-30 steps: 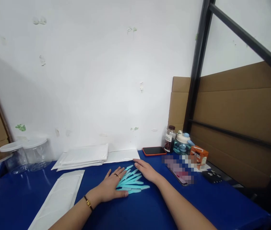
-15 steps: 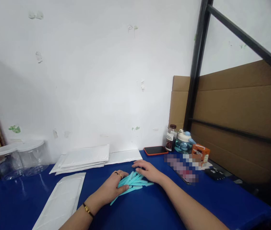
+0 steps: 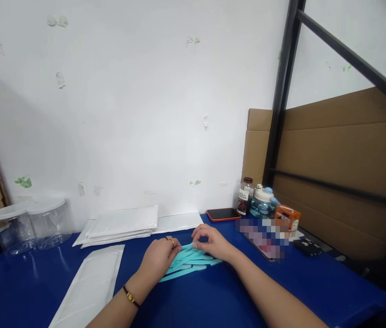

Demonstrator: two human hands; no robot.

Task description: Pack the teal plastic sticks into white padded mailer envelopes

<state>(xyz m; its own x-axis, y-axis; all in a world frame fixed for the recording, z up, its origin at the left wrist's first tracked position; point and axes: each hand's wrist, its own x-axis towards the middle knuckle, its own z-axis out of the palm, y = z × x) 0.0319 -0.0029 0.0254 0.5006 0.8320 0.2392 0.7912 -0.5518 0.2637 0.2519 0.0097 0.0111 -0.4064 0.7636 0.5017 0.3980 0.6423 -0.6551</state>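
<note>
Both hands are pinching a teal strip over a loose pile.

The left hand [image 3: 158, 258] (wearing a ring and a dark bracelet) is gripping one end between thumb and fingers, and the right hand [image 3: 215, 243] is pinching the other end, its remaining fingers curling loosely. The teal strips [image 3: 190, 263] are lying crisscrossed between and just nearer than the hands, on the blue table [image 3: 193, 303]. A white envelope [image 3: 88, 284] is lying to the left; farther back, stacked envelopes [image 3: 122, 223] are resting by the wall, a phone [image 3: 223, 214] is lying to the right, and a bottle [image 3: 245, 197] is standing beyond it.
</note>
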